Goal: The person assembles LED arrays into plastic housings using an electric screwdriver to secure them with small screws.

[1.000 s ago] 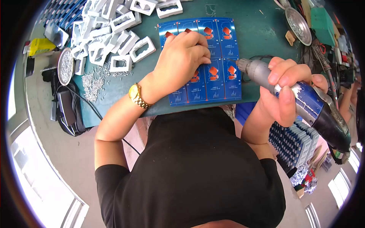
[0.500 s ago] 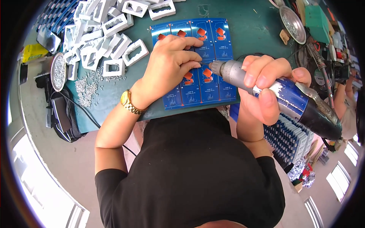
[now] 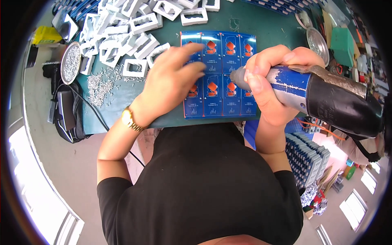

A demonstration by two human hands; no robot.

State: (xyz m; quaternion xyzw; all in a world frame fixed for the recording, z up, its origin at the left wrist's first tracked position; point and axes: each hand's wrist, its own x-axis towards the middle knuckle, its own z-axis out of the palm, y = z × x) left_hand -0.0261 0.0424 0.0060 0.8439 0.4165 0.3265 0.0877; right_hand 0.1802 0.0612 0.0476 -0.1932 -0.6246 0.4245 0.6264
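My right hand (image 3: 271, 83) is wrapped round a power screwdriver (image 3: 290, 81) with a worn blue and silver body and a black rear end. Its silver nose points left, over the right half of a blue printed panel (image 3: 212, 104). The panel lies flat on the bench and has rows of orange-red diamond and oblong patches. Over the panel's left edge is my left hand (image 3: 169, 77), slightly blurred, fingers apart and nothing seen in them. A gold watch (image 3: 130, 118) is on my left wrist. The screwdriver's tip hides whatever is right under it.
White rectangular frames (image 3: 143, 23) are heaped at the far left of the green bench (image 3: 157, 119). Loose screws (image 3: 100, 90) lie nearer, beside a metal dish of screws (image 3: 71, 63). Another dish (image 3: 317, 43) stands far right. Stacked blue-and-white panels (image 3: 306, 157) are below the bench's right side.
My left hand has drawn back leftward from the panel's middle, its fingers spreading. The screwdriver's rear has swung and now looks larger, its nose still over the panel. The whole view has shifted a little.
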